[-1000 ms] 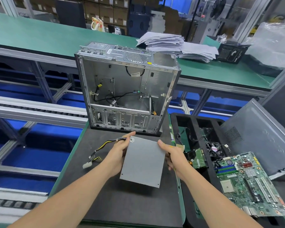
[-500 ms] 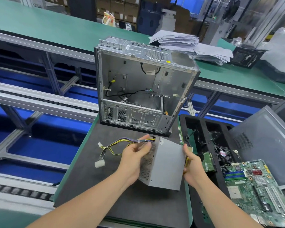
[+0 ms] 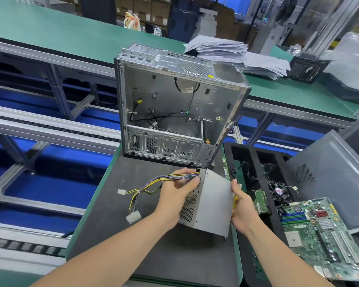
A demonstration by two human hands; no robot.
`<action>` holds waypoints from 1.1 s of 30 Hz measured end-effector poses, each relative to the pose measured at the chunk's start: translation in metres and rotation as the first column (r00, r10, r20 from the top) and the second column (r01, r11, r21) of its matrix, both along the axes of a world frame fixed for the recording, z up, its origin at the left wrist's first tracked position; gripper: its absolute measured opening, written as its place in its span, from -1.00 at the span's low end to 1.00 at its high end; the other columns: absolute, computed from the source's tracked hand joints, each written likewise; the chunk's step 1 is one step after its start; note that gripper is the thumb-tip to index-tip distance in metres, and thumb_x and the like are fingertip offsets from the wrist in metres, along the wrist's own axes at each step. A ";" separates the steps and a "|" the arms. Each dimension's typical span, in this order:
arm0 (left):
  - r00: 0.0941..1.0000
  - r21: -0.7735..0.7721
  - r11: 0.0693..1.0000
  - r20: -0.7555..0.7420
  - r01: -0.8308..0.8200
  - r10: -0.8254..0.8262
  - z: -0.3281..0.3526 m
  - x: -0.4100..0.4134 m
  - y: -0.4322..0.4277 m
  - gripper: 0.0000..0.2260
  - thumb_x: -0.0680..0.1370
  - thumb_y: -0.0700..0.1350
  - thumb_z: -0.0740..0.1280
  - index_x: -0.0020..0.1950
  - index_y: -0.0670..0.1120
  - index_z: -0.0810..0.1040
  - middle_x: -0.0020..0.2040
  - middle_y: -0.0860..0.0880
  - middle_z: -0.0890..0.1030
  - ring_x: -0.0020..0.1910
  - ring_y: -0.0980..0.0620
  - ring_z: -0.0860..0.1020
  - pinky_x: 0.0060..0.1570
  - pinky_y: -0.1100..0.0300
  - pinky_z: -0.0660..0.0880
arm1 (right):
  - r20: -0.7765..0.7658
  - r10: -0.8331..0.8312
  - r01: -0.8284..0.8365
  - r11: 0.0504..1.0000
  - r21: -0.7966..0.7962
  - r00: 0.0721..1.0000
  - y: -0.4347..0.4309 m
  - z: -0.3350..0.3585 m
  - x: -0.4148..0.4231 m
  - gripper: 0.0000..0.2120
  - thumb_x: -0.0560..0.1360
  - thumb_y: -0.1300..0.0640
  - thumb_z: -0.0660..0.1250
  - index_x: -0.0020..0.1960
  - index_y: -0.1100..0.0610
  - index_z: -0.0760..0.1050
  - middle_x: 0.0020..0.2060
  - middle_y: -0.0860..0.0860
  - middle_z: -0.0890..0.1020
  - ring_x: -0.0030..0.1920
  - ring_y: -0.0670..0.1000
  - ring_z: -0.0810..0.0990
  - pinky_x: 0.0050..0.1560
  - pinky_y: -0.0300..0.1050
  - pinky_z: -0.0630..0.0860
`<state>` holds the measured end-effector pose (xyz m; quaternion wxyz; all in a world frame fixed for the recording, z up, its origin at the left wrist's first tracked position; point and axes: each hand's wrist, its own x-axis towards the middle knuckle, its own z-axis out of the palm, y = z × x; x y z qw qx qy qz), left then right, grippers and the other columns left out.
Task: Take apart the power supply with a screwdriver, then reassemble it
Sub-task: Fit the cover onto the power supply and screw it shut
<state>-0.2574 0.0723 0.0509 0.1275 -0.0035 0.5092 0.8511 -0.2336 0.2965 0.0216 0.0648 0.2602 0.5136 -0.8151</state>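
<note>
A grey metal power supply [image 3: 212, 204] is held tilted above the dark mat, its perforated side facing left. My left hand [image 3: 175, 194] grips its left side where the yellow, black and purple cable bundle [image 3: 151, 184] comes out; the cables trail left to white connectors [image 3: 133, 216]. My right hand [image 3: 241, 206] grips the box's right edge, and something yellow shows between that hand and the box. The empty computer case [image 3: 174, 112] stands upright just behind, its open side facing me. No screwdriver is clearly visible.
A black foam tray [image 3: 255, 162] at right holds a fan and small boards; a green motherboard [image 3: 321, 235] lies at its near end. A grey side panel [image 3: 336, 183] leans at far right. A paper stack [image 3: 236, 56] lies on the green bench behind.
The power supply has turned from showing its flat face to showing its perforated side, and has risen toward the case. My left hand now holds it at the cable exit.
</note>
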 end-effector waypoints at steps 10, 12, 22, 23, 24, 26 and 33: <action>0.976 0.060 0.998 0.215 0.029 -0.042 -0.008 -0.026 -0.004 -0.57 0.57 -0.28 0.45 0.36 0.09 0.55 0.12 -0.02 0.74 0.02 0.02 0.74 -0.19 0.21 0.64 | 0.126 0.019 -0.046 0.976 0.212 0.992 -0.023 0.004 -0.023 -0.35 0.35 -0.44 0.48 0.07 0.13 0.76 0.04 0.15 0.77 0.05 0.29 0.75 0.21 0.34 0.63; 0.970 -0.006 1.000 0.241 0.015 -0.013 -0.010 -0.026 -0.004 -0.60 0.61 -0.25 0.40 0.43 0.03 0.53 0.13 0.03 0.74 0.06 0.12 0.72 -0.13 0.25 0.64 | 0.112 0.004 -0.025 0.982 0.185 0.994 -0.030 0.004 -0.026 -0.31 0.34 -0.40 0.53 0.04 0.23 0.69 -0.02 0.20 0.76 -0.01 0.24 0.75 0.26 0.46 0.55; 0.906 -0.177 0.980 0.423 0.086 -0.003 -0.018 -0.018 -0.016 -0.57 0.71 0.17 0.19 0.30 -0.12 0.62 0.19 -0.13 0.72 0.17 -0.18 0.69 0.26 -0.17 0.57 | 0.175 0.015 -0.074 0.938 0.339 0.984 -0.030 0.003 -0.024 -0.46 0.44 -0.24 0.57 -0.31 0.03 0.28 -0.47 0.05 0.23 -0.55 0.00 0.18 -0.50 -0.19 0.15; 0.897 -0.187 0.977 0.442 0.100 -0.008 -0.019 -0.013 -0.016 -0.57 0.69 0.22 0.19 0.28 -0.06 0.64 0.18 -0.09 0.73 0.17 -0.14 0.70 0.27 -0.11 0.57 | 0.205 0.037 -0.108 0.931 0.349 0.978 -0.028 0.004 -0.021 -0.49 0.45 -0.26 0.55 -0.26 0.06 0.35 -0.44 0.05 0.25 -0.54 -0.01 0.20 -0.50 -0.21 0.19; 0.887 -0.211 0.972 0.461 0.106 0.004 -0.022 -0.009 -0.017 -0.56 0.67 0.26 0.19 0.27 -0.01 0.66 0.17 -0.05 0.73 0.17 -0.11 0.70 0.30 -0.07 0.55 | 0.240 0.052 -0.141 0.918 0.371 0.969 -0.026 0.005 -0.017 -0.49 0.45 -0.30 0.53 -0.18 0.11 0.44 -0.40 0.04 0.28 -0.51 -0.01 0.22 -0.50 -0.21 0.24; 0.884 -0.245 0.967 0.465 0.071 0.053 -0.030 0.000 -0.018 -0.57 0.65 0.31 0.21 0.22 0.08 0.71 0.16 0.02 0.74 0.15 -0.02 0.70 0.31 0.00 0.53 | 0.305 0.065 -0.199 0.879 0.433 0.950 -0.022 0.004 -0.009 -0.37 0.44 -0.39 0.47 0.05 0.20 0.58 -0.31 0.04 0.38 -0.46 0.00 0.27 -0.47 -0.20 0.34; 0.857 -0.272 0.960 0.477 -0.068 0.196 -0.026 0.008 -0.010 -0.61 0.68 0.27 0.17 -0.09 0.25 0.77 -0.02 0.07 0.77 -0.12 0.05 0.75 0.08 0.04 0.60 | 0.265 0.143 -0.209 0.947 0.244 0.954 -0.021 0.010 0.019 -0.48 0.54 -0.31 0.42 0.13 0.15 0.70 -0.44 -0.12 0.63 -0.51 -0.05 0.13 -0.51 -0.19 0.26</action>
